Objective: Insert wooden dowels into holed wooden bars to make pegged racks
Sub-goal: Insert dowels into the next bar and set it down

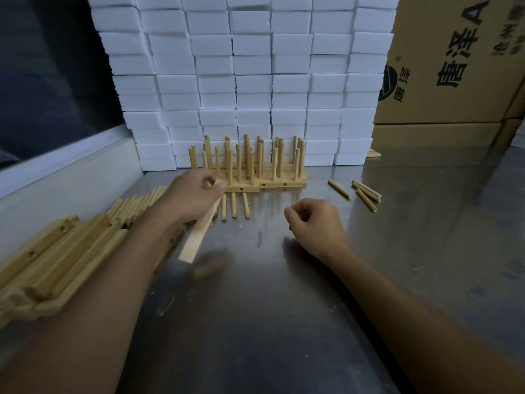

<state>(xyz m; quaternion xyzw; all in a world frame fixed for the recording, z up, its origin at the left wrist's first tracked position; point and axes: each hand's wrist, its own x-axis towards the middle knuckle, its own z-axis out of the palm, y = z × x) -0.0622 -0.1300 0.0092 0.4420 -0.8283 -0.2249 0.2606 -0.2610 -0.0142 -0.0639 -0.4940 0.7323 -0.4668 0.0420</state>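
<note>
- Wooden bar: I have it in my left hand, gripped at its far end with fingers and thumb curled round it. Its long axis runs from my fist down and toward me, near end tilted slightly left and blurred; I judge it is just above the steel table rather than resting on it, but I cannot be sure.
- I cannot see any holes on the face turned to me, so I cannot tell which side is up.
- Loose dowels: three lie flat just beyond and to the right of the bar, side by side, long axes pointing away from me. They sit between my two hands, somewhat closer to the left one.
- My right hand hovers over the table to the right of those dowels, fingers loosely curled, thumb near the fingertips; it looks to hold nothing, though the palm side is hidden.
- As I judge it, the next move turns on this: the bar must go flat with holes up, and the free right hand is the one to fetch a dowel.
- More dowels lie scattered farther right, well apart from both hands.
- Finished pegged racks stand behind, against stacked white boxes.
- A pile of spare bars lies under my left forearm.
</note>
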